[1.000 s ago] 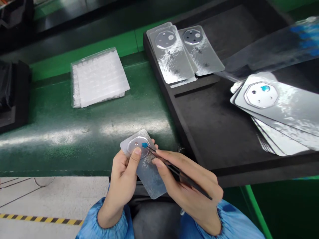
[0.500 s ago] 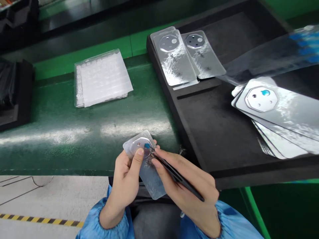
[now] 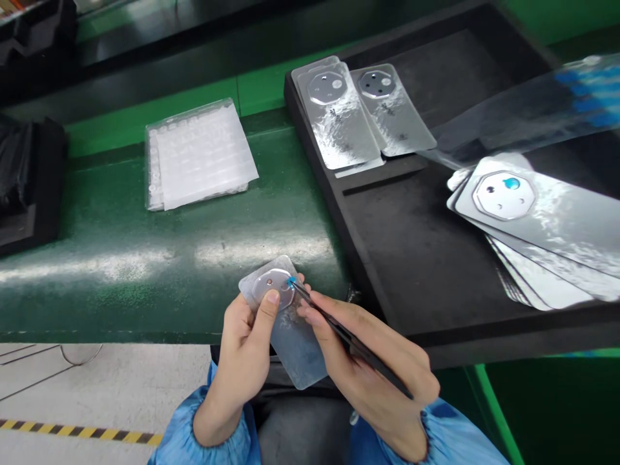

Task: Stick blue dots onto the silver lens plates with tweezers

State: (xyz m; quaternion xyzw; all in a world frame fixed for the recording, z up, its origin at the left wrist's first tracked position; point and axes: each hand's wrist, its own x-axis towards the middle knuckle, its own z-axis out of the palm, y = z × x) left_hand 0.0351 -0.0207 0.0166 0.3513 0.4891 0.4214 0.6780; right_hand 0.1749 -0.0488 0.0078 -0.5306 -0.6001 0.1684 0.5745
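A silvery phone back cover [image 3: 301, 352] with an octagonal camera ring is held tilted over my lap. My left hand [image 3: 247, 352] grips it by the upper left side, thumb pressed on the ring and fingertips showing behind the far edge. In my right hand [image 3: 372, 368] are black tweezers [image 3: 356, 340], pinched between thumb and fingers. Their tips are at a small blue film piece [image 3: 290, 282] at the right of the ring; whether it still touches the cover I cannot tell.
A black foam tray [image 3: 387, 252] on the right holds a fanned stack of silvery covers [image 3: 547, 223] and further covers [image 3: 341, 123] at its back left. A clear sheet with blue tabs [image 3: 586, 87] lies across it. A white-topped clear pack [image 3: 203, 155] rests on the green bench [image 3: 121, 258].
My right hand and the tweezers have shifted slightly right, and the blue film piece has moved right with the tips. My left hand keeps its hold on the cover.
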